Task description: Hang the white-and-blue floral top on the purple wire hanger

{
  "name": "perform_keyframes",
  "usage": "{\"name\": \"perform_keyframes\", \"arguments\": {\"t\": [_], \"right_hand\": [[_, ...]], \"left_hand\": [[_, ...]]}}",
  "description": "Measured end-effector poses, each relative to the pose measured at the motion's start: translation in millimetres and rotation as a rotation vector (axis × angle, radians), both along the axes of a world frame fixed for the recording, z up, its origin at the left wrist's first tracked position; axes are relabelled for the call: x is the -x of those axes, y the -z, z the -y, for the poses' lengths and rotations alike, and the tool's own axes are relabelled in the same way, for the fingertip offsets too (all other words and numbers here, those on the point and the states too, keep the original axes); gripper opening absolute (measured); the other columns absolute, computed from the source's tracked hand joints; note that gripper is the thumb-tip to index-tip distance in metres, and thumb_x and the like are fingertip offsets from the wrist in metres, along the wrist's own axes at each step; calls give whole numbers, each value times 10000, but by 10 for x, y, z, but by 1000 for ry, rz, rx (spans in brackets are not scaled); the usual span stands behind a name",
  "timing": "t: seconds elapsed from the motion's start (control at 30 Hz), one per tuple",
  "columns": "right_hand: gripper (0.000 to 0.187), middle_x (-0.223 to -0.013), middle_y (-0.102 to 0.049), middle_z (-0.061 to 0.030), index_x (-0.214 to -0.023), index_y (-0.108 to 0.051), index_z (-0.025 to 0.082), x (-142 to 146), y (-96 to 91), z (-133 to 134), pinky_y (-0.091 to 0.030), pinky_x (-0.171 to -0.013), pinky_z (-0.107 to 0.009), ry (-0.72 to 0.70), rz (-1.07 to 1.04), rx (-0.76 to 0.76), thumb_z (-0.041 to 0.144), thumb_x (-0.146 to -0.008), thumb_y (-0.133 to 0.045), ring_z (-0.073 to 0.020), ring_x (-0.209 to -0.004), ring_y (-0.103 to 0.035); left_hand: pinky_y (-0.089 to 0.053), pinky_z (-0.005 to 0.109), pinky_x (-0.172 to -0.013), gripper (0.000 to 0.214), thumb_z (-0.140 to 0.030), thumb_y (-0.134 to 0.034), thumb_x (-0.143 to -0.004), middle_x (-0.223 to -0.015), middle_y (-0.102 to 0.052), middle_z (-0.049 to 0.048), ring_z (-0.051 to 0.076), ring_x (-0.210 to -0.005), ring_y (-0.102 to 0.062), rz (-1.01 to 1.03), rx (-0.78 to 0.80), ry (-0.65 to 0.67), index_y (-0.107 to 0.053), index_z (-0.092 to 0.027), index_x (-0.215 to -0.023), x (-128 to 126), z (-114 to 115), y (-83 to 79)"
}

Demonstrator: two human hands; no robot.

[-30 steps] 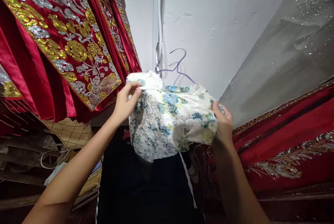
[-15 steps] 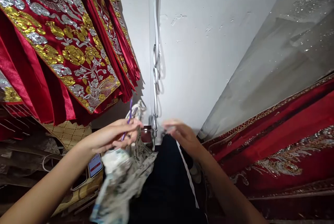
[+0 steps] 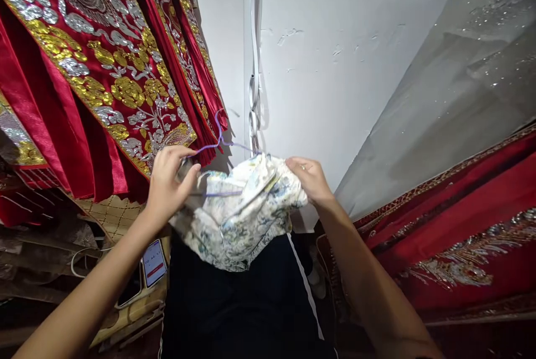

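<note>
A thin purple clothes hanger is held up in front of me, its hook pointing away toward the wall. My left hand is closed around the hanger's left end, thumb curled near the lower bar. A crumpled floral garment, white with blue, green and yellowish print, hangs bunched over the hanger's right side. At the garment's upper right edge, my right hand pinches the cloth. The right end of the hanger is hidden inside the fabric.
Red garments with gold and silver embroidery hang at the left. A white metal rack with scrollwork runs along the white wall. Sheer sparkly fabric and a beaded red garment hang at the right. A phone lies at lower left.
The floral garment has come up from low on the left to the middle and is spread between both hands. My right hand, empty before, now grips it. The hanger has turned broadside.
</note>
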State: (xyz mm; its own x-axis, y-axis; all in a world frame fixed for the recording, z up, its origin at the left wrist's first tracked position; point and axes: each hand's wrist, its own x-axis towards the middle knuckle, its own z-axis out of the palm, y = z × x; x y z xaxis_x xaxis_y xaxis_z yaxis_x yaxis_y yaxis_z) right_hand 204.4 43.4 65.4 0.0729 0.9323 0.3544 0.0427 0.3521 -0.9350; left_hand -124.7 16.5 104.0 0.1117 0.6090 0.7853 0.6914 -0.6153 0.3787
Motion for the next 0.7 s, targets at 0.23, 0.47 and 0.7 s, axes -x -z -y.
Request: {"name": "perform_keyframes", "arguments": {"t": [0.23, 0.47, 0.7], "right_hand": [[444, -800, -722, -69, -853, -713, 189, -183, -142, -256, -548, -633, -352, 189, -194, -84, 610, -715, -741, -256, -766, -686], [455, -751, -703, -53, -883, -696, 186, -373, 336, 35, -556, -636, -356, 280, -273, -9, 608, -723, -750, -253, -754, -691], [462, -780, -677, -52, -906, -673, 165, -357, 605, -39, -537, -722, -338, 328, -265, -105, 615, -801, -678, -227, -814, -673]], "left_hand": [[-484, 329, -800, 534, -324, -450, -986, -958, -663, 53, 213, -834, -630, -243, 407, 264, -350, -243, -1504, -448, -44, 549], [-424, 294, -637, 446, -375, -410, -993, -893, -666, 51, 233, -764, -629, -298, 625, 335, -444, -264, -1424, -830, -109, 1001], [-397, 309, -644, 259, -349, -418, -988, -906, -642, 98, 283, -868, -627, -332, 718, 48, -615, -209, -1079, -866, -28, 1466]]}}
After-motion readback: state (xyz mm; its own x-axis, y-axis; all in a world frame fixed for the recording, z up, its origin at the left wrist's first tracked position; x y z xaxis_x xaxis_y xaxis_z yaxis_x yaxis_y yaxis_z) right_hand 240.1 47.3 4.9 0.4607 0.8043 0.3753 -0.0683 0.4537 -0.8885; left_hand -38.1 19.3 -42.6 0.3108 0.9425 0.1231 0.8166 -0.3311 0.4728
